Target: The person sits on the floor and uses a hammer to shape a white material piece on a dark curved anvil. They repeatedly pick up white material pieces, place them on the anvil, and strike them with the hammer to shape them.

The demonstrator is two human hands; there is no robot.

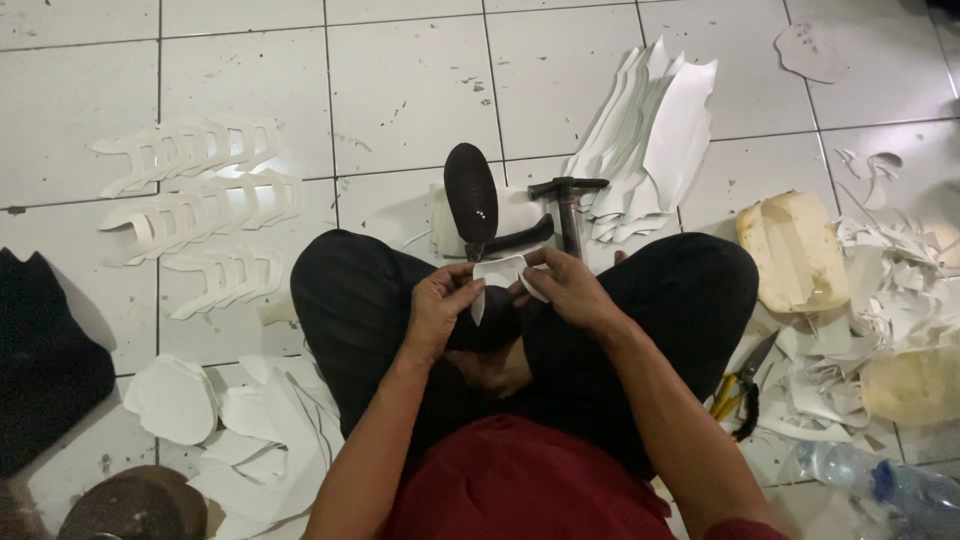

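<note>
I sit cross-legged on a white tiled floor. Both my hands hold one small white curved cut piece (497,272) above my lap. My left hand (437,305) pinches its left end, and my right hand (567,287) grips its right end. Just beyond my knees stands a black iron shoe last (471,197) on its stand, with a hammer (568,203) beside it on the right.
Rows of white cut pieces (195,190) lie at the left, a fanned stack of white sheets (655,135) at the back. A yellowish container (792,250), white scraps, scissors (742,385) and a plastic bottle (880,485) are at the right. Dark cloth (40,350) lies far left.
</note>
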